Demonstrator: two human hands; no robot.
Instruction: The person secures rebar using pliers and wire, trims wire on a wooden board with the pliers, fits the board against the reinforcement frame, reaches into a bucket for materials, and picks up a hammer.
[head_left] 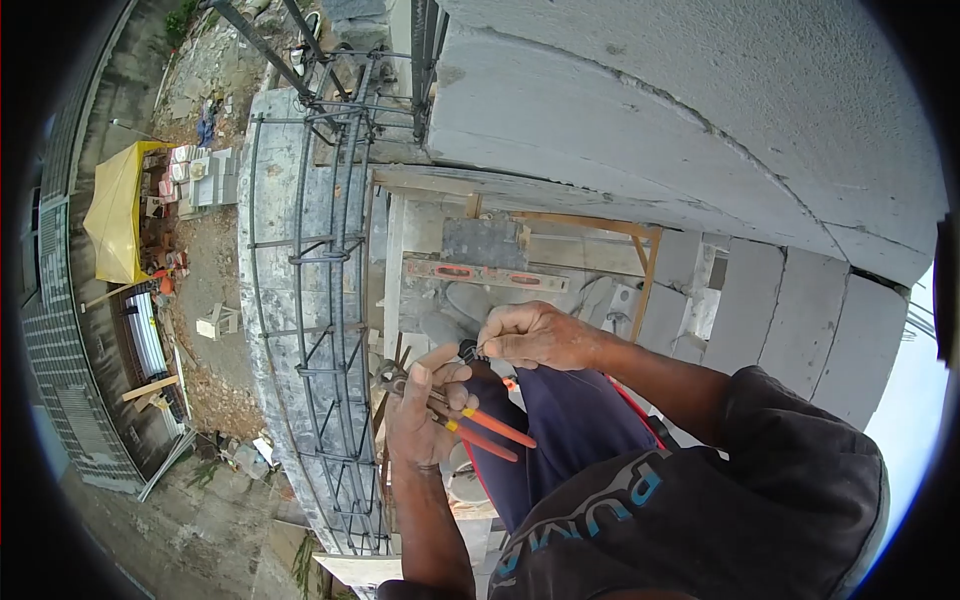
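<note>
My left hand point(425, 410) is closed around pincers point(490, 430) with orange-and-yellow handles. Their metal head point(391, 376) sticks out past the thumb side, toward the rebar cage point(335, 300). The cage of long bars and stirrups lies along a concrete-stained formwork board, left of the hand and apart from it. To the right, my right hand point(530, 338) has thumb and forefinger pinched on what looks like a short piece of thin wire point(478, 351), mostly hidden by the fingertips. Both hands are close together above my legs.
A grey block wall point(640, 130) rises at upper right. Upright rebar point(420, 60) stands at the top. A spirit level point(487, 275) and a wooden frame point(645, 280) lie beyond my hands. Far below on the left are a yellow canopy point(118, 213) and rubble ground.
</note>
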